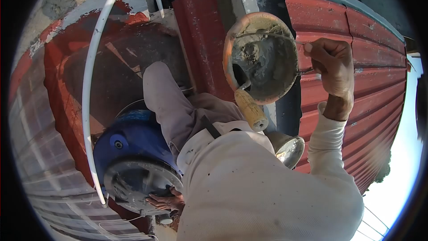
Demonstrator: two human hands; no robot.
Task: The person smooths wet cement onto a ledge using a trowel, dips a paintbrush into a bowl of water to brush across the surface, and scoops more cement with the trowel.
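Observation:
My right hand (332, 67) is closed around the thin wire handle (281, 37) of a round bucket (229, 58) at upper centre. Grey wet mortar (267, 62) coats the inside of the bucket. A trowel with a worn wooden handle (251, 110) leans over the rim, its metal end inside. At lower left, my left hand (169, 201) rests on the black lid (133, 183) of a blue barrel (129, 140), fingers spread and holding nothing.
Red corrugated roofing (361, 85) spans the right side. A white pipe (91, 80) curves down the left, over a red-edged surface. Below the trowel handle stands a metal container (292, 151). My bent leg (162, 102) lies between barrel and bucket.

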